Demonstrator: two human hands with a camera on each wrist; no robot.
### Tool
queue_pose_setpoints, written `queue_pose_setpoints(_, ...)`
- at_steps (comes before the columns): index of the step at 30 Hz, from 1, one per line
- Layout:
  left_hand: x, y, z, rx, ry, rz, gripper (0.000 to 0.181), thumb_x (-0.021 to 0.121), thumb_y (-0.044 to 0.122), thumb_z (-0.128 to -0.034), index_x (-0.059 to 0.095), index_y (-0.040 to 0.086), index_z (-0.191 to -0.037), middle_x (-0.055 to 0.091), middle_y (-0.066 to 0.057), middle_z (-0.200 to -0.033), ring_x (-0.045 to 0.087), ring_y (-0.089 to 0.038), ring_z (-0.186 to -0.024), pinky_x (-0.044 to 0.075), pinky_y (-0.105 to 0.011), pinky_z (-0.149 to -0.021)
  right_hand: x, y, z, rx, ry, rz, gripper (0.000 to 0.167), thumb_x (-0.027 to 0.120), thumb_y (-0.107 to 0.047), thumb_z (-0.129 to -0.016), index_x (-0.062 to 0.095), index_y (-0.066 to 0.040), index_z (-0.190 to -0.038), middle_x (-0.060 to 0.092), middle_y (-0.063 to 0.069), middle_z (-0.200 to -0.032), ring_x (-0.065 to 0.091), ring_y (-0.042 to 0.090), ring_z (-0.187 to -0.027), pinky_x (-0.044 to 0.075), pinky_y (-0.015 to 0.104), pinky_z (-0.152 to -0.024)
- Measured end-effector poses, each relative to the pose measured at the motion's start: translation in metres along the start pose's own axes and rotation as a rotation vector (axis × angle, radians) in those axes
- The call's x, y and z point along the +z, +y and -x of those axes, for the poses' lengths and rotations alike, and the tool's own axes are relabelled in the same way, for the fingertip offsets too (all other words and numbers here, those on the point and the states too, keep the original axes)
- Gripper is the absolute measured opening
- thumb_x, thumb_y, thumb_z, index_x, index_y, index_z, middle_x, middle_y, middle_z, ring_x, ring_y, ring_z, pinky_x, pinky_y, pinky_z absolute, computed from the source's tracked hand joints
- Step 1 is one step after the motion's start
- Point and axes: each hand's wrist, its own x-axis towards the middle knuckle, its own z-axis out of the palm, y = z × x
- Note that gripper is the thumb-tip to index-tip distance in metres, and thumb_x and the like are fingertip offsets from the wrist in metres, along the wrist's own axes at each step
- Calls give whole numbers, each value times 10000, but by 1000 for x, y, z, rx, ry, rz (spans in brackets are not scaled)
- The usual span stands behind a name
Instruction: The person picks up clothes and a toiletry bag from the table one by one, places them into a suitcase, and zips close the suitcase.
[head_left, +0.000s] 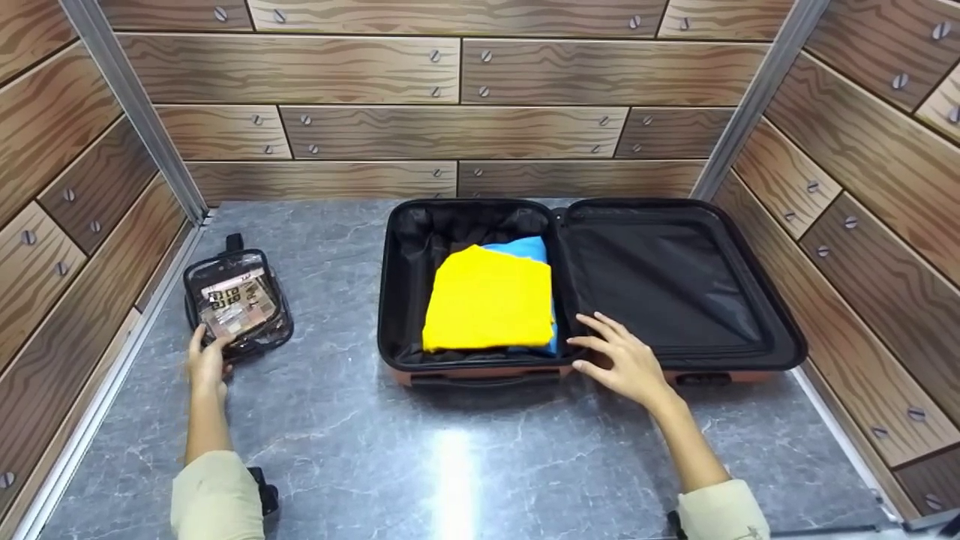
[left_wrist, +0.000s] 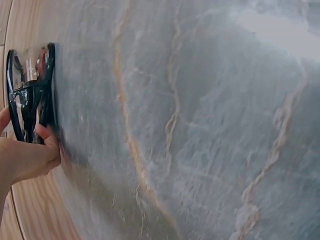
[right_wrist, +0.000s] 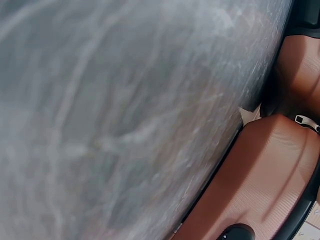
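Note:
At the left of the table, a clear toiletry bag (head_left: 241, 304) with black trim lies with banknote-like papers and other contents showing through. My left hand (head_left: 208, 367) grips its near left corner, thumb and fingers on either side of the bag (left_wrist: 32, 92) in the left wrist view. An open suitcase (head_left: 480, 367), copper outside and black inside, lies to the right. Folded yellow cloth (head_left: 489, 300) rests on blue cloth (head_left: 529, 247) in its left half. My right hand (head_left: 621, 361), fingers spread, is at the near edge by the hinge, holding nothing.
The grey marbled table (head_left: 330, 420) runs between wood-patterned panels (head_left: 375, 71) at the back and both sides. The suitcase's right half (head_left: 667, 277) has a flat black lining. In the right wrist view its copper shell (right_wrist: 255, 170) stands along the right.

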Motion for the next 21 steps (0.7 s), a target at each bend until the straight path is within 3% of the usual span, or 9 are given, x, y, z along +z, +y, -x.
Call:
queue_pose_setpoints(2,6,-4,0,38,25,-55,648,512,186,-907,198,236,-1472,110,-141,-1497,456,-125,-916,409,-141,-659,0,1,0,-4,3,1,361,620,-480,-827,658,-301,-1138,437,-66,-1374,329,205,-1291,495,420,-722)
queue_pose_setpoints(4,14,-9,0,75,60,-96,658,528,224,-901,201,224,-1472,83,-193,-1485,377,-260,-1137,378,-245,-873,1,1,1,-9,8,3,359,625,-478,-824,660,-299,-1134,442,-63,-1370,334,209,-1288,496,416,-718)
queue_pose_setpoints(7,24,-13,-2,111,101,-99,694,567,250,-886,196,217,-1472,79,-222,-1474,85,-302,-1324,170,-342,-1049,1,1,1,-16,15,0,355,634,-469,-821,664,-293,-1128,446,-59,-1368,339,213,-1285,496,417,-717)
queue_pose_setpoints(8,27,-14,-3,120,113,-88,703,582,241,-880,201,219,-1472,101,-215,-1474,88,-302,-1329,121,-351,-1066,1,1,1,-17,16,-3,354,636,-466,-820,665,-292,-1127,446,-60,-1367,341,213,-1284,496,417,-714)
queue_pose_setpoints(11,35,-14,-6,114,134,1,695,606,177,-871,244,267,-1457,180,-165,-1460,253,-249,-1270,239,-313,-1037,1,0,0,-17,15,-12,352,642,-459,-818,666,-289,-1125,445,-61,-1367,339,213,-1285,494,423,-713)
queue_pose_setpoints(15,38,-19,-14,72,111,231,693,614,60,-854,323,331,-1422,262,-97,-1427,482,-156,-1041,466,-231,-807,0,0,-1,-16,8,-14,351,638,-461,-821,662,-296,-1130,438,-64,-1373,329,207,-1291,488,429,-733)
queue_pose_setpoints(18,37,-24,-18,40,48,390,720,599,6,-854,329,363,-1418,270,-59,-1440,511,-129,-1003,493,-216,-718,-1,0,-1,-15,5,-9,350,636,-461,-823,662,-296,-1131,437,-63,-1373,327,205,-1292,482,436,-758)
queue_pose_setpoints(21,34,-28,-19,34,0,482,724,563,-37,-861,337,373,-1414,249,-24,-1460,491,-137,-1058,487,-245,-755,0,0,-1,-11,6,-7,348,636,-461,-823,664,-295,-1127,438,-66,-1373,327,197,-1292,483,432,-759)
